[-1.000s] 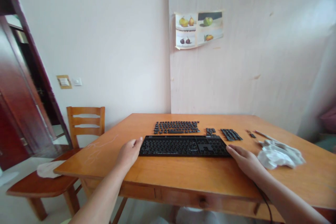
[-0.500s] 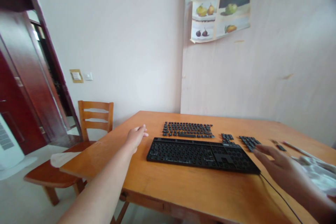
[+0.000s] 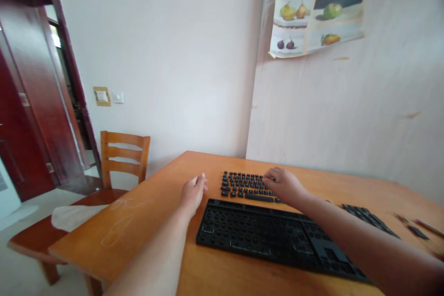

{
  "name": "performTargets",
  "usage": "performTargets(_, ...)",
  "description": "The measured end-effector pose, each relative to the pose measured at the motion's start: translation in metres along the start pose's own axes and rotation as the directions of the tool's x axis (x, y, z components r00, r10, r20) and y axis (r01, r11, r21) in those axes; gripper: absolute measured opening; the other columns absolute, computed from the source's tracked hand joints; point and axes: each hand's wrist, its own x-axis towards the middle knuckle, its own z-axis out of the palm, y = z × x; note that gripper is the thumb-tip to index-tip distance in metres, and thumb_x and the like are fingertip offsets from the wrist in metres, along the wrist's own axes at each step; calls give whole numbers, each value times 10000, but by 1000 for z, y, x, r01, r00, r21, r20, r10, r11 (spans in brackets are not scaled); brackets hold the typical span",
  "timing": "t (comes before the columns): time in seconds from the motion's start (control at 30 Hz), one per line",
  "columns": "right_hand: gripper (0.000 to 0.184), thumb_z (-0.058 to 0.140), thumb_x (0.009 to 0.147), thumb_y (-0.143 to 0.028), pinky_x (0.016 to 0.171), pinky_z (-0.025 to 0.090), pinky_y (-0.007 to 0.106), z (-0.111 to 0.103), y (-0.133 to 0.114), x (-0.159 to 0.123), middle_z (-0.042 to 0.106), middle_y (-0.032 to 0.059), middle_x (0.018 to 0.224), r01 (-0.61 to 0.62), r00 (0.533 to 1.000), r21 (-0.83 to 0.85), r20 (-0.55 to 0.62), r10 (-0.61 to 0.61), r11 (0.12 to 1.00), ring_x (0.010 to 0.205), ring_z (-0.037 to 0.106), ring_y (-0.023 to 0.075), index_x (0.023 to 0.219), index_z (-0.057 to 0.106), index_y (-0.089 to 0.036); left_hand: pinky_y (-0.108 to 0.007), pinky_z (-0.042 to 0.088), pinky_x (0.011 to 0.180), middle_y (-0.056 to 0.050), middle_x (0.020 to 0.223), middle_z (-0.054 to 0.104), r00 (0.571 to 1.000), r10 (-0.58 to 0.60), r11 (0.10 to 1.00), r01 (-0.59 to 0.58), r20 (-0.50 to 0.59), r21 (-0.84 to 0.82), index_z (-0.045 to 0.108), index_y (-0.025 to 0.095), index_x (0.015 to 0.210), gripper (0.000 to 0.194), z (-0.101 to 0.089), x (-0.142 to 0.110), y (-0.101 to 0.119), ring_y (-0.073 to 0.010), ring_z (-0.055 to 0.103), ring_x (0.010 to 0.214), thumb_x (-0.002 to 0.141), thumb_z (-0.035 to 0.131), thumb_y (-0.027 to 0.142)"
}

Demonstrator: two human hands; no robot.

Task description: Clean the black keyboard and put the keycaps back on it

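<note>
Over the right part of the loose keycaps, the fingers of your right hand bend down, the tips close to the upper rows; whether they pinch a key or merely touch one, I can't tell. Your left hand is released, its fingers loosely curled with nothing seen in them, just beside the left end of the same block and above the table. Held there, it leaves the rows uncovered and seems placed to steady or straighten that side if needed.

The keycaps lie in rows, the long bar along the bottom, an order that probably keeps each key's place easy to read. Nearer you sits the black keyboard base, flat on the table and slightly slanted, its key positions bare and facing up; lying so close to the rows, it likely makes the two easy to compare. Your right forearm passes over its right part and hides some of it.

Farther right, beyond that forearm, a second group of keycaps lies apart from the first, presumably to keep the sets distinct. Past it are a small dark piece and a thin stick, well off to the side.
</note>
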Motion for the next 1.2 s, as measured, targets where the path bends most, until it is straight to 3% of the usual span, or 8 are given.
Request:
performTargets(0.23, 236, 543, 791, -291, 838, 430, 325, 56, -39, 80, 703, 69, 1001, 19, 995, -84, 97, -10, 996, 982, 581, 242, 836, 770, -247, -299, 416, 625, -70, 673, 689, 1000, 9, 998, -10, 15, 62, 679, 166, 837, 583, 2, 3, -1, -216, 637, 663, 872, 336, 636)
performTargets(0.47, 216, 592, 779, -351, 850, 438, 363, 93, -53, 127, 720, 38, 1017, 8, 983, -144, 184, 19, 990, 1013, 580, 257, 880, 781, -322, -286, 375, 586, -55, 648, 676, 1000, 1, 994, -4, 26, 113, 672, 182, 817, 577, 4, 3, -1, -200, 617, 628, 883, 321, 636)
performTargets(0.8, 222, 633, 754, -417, 876, 438, 362, 111, -58, 151, 732, 37, 1013, 27, 964, -185, 263, 23, 982, 1027, 585, 253, 888, 781, -319, -279, 340, 582, -55, 649, 669, 999, 6, 986, -12, 37, 165, 682, 187, 836, 571, 6, 3, -2, -193, 601, 634, 895, 327, 631)
performTargets(1.2, 222, 627, 770, -412, 875, 436, 358, 120, -57, 154, 732, 46, 979, 23, 956, -223, 291, 44, 975, 1013, 597, 249, 886, 777, -296, -268, 333, 598, -51, 665, 665, 998, 11, 976, -24, 62, 216, 679, 183, 836, 545, 6, 2, 1, -173, 586, 644, 916, 331, 595)
